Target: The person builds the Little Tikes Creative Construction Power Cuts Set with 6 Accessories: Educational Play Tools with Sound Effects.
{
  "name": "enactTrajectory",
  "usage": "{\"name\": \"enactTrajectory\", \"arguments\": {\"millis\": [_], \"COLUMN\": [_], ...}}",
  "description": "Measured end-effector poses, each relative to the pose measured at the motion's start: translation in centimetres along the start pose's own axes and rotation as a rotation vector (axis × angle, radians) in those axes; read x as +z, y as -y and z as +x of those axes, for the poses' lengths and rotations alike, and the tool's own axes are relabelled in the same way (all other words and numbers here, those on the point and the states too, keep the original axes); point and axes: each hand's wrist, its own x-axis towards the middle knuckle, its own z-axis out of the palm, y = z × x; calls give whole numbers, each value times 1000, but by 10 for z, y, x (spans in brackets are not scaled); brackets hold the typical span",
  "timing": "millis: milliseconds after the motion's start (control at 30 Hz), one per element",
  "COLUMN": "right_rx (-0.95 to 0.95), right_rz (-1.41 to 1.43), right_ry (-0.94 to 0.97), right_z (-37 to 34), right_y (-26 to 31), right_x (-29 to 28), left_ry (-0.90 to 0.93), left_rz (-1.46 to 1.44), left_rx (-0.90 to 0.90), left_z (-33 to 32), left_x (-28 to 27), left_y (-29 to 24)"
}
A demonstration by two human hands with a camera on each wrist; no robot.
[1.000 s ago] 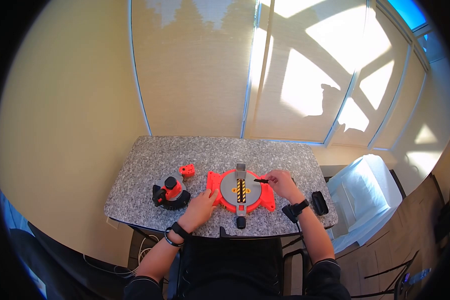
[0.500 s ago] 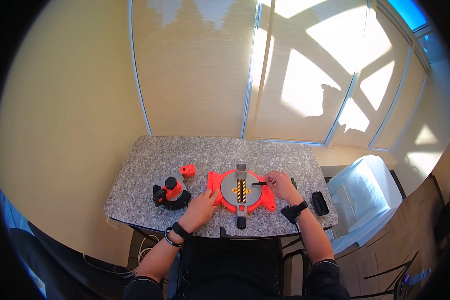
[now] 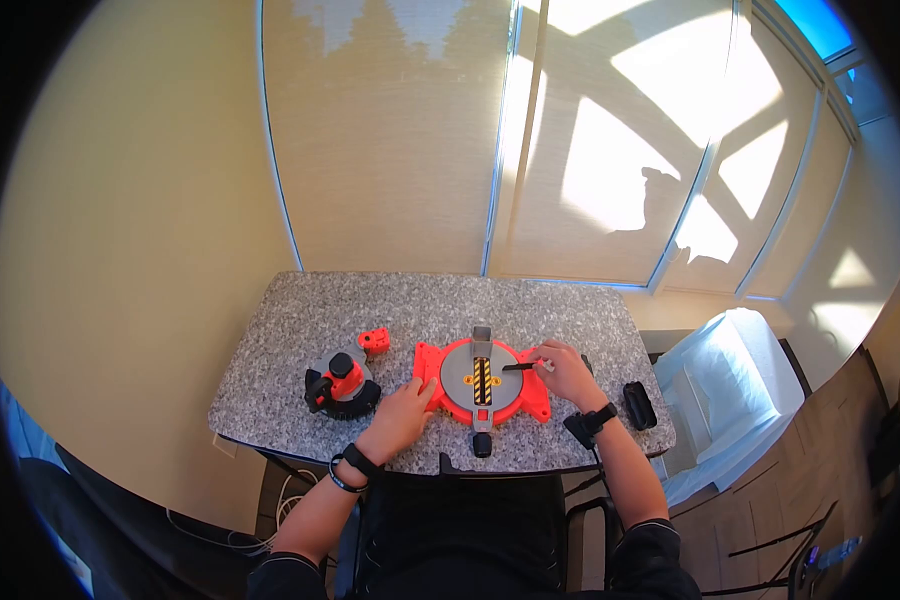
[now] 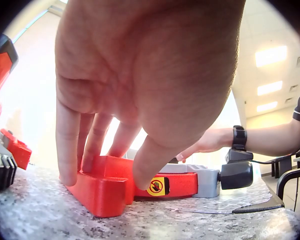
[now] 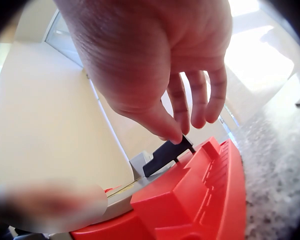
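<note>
A red toy mitre saw base with a round grey turntable and a striped yellow-black strip lies flat on the table. At its left end my left hand holds the red block, thumb on the near side and fingers over the far part. Above the right end, my right hand pinches a flat black plastic piece between thumb and index finger. Two short pegs on that piece point down at the red rim, close over it. The piece's other end reaches over the turntable's edge.
Left of the base stands a red-and-black saw head, with a red battery-like block behind it. A black case sits near the right edge of the granite-patterned table. Beyond that edge is a covered chair.
My right hand has shifted slightly, and the black piece has moved a little left and nearer to me over the turntable. My left hand has stayed on the base.
</note>
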Motion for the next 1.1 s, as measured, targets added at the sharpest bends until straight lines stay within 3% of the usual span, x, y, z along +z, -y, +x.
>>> {"name": "enactTrajectory", "arguments": {"millis": [433, 1100], "right_rx": [-96, -31], "right_rz": [-164, -139], "right_ry": [-45, -5], "right_z": [-16, -29], "right_y": [2, 4], "right_x": [-3, -5], "left_ry": [-11, -16], "left_rz": [-17, -12], "left_rx": [-4, 1], "left_z": [-1, 0], "left_x": [1, -2], "left_y": [0, -2]}}
